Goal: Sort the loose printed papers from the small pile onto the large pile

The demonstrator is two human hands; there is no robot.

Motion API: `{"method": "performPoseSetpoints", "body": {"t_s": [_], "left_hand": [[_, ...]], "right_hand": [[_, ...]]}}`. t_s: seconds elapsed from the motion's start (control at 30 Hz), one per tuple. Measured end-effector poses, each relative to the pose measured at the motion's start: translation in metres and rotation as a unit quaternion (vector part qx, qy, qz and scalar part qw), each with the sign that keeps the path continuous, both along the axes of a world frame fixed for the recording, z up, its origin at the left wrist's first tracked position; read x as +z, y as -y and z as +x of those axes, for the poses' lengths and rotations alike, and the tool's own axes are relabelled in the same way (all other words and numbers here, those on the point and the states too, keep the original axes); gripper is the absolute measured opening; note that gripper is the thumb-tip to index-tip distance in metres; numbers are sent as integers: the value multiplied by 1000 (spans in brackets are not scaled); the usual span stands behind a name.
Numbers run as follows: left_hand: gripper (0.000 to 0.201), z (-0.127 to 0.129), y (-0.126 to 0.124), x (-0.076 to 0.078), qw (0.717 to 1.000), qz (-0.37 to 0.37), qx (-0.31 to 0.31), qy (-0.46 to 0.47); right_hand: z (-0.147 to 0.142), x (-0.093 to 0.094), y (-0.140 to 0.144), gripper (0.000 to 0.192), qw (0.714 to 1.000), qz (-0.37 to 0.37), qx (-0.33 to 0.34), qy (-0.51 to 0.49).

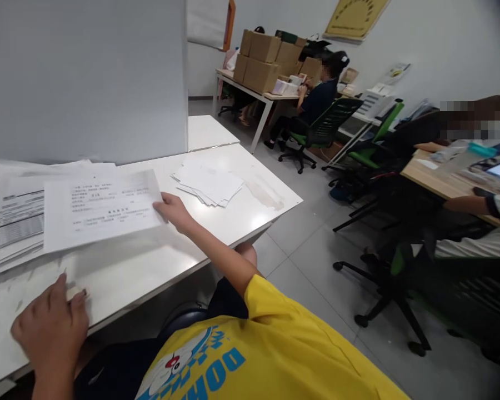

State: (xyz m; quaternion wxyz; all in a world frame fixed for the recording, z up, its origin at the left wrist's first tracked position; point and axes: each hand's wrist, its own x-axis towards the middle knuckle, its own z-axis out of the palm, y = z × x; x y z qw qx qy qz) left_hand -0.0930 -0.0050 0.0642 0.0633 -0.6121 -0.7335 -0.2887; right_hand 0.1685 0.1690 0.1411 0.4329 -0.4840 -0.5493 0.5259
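My right hand (pixel 175 214) pinches the right edge of a white printed sheet of paper (pixel 108 236), raised at a slant over the desk. Small lines of print cover much of the sheet, too blurred to read. At the near left, my left hand (pixel 52 328) is low over the desk edge, its thumb and forefinger closed around a small pale beige block (pixel 75 291) with a dark spot at its end. What kind of block it is I cannot make out. Other printed papers (pixel 20 222) lie left of the sheet, partly covered by it.
A loose pile of white paper slips (pixel 210 182) lies on the white desk (pixel 250 205), right of my right hand. A grey partition (pixel 83 83) rises behind the desk. Cardboard boxes (pixel 262 61), office chairs (pixel 329 125) and seated people stand farther off and to the right.
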Motion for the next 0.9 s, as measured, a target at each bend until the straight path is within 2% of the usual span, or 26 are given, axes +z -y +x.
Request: {"method": "performPoseSetpoints", "body": {"t_s": [0.1, 0.2, 0.27, 0.3, 0.37, 0.43, 0.53, 0.6, 0.67, 0.77, 0.83, 0.9], "left_hand": [[61, -1, 3, -1, 995, 1, 34, -92], [58, -1, 6, -1, 994, 4, 37, -107], [55, -1, 8, -2, 993, 8, 42, -107], [54, -1, 9, -2, 993, 12, 44, -107], [53, -1, 9, -3, 992, 19, 49, -111], [54, -2, 9, -4, 991, 19, 55, -118], [55, -4, 9, -6, 991, 10, 55, -118], [56, -4, 9, -7, 992, 3, 53, -113], [59, -4, 8, -7, 992, -2, 55, -112], [61, -5, 6, -7, 991, 7, 62, -117], [61, -7, 4, -9, 990, 19, 59, -125], [61, -9, 3, -11, 988, 32, 54, -140]], "right_hand": [[-61, 17, -39, 33, 998, 19, 43, 48], [-114, 28, -62, 41, 993, 18, 72, 96], [-127, 27, -64, 58, 989, 29, 64, 127], [-123, 22, -62, 66, 987, 51, 44, 146], [-95, 6, -56, 71, 970, 114, -28, 211], [-43, -15, -50, 73, 925, 152, -116, 328], [56, -45, -43, 74, 857, 103, -187, 469], [116, -61, -36, 75, 839, 40, -199, 505], [159, -73, -26, 72, 827, 30, -218, 518], [188, -84, -10, 54, 806, 63, -260, 528], [191, -89, -6, 43, 799, 82, -275, 528], [190, -91, -5, 41, 796, 97, -276, 530]]}}
